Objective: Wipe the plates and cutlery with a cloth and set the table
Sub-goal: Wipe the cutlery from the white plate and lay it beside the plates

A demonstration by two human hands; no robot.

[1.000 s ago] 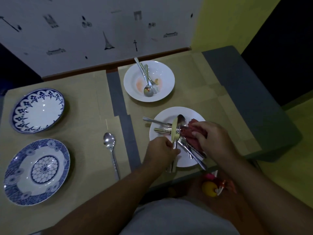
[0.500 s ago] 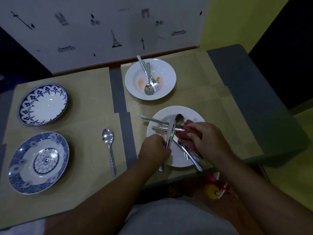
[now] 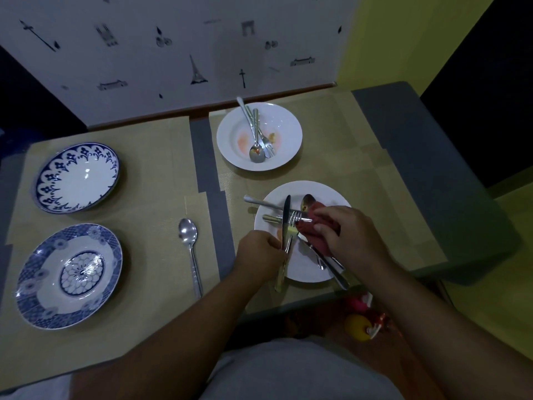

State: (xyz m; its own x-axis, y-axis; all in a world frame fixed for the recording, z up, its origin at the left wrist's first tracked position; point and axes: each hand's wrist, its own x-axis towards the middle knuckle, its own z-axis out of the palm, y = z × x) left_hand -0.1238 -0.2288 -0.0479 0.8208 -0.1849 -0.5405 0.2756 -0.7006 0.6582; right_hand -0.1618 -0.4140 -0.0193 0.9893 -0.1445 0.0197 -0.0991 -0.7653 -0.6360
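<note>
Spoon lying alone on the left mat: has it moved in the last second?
No. The spoon lies as before, just left of the grey strip; only the camera view has shifted.

L hand (image 3: 259,254) knife (image 3: 285,217), R hand (image 3: 347,235) cloth (image 3: 313,238)

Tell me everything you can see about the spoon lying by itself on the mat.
The lone spoon looks like shiny silver metal, with an oval bowl and a long slim handle that seems ridged near its end. It lies flat, bowl facing up, on the tan placemat, bowl end away from the person, handle toward them. It sits between the blue flower-patterned plate and the grey strip. Nothing but the mat touches it.
</note>
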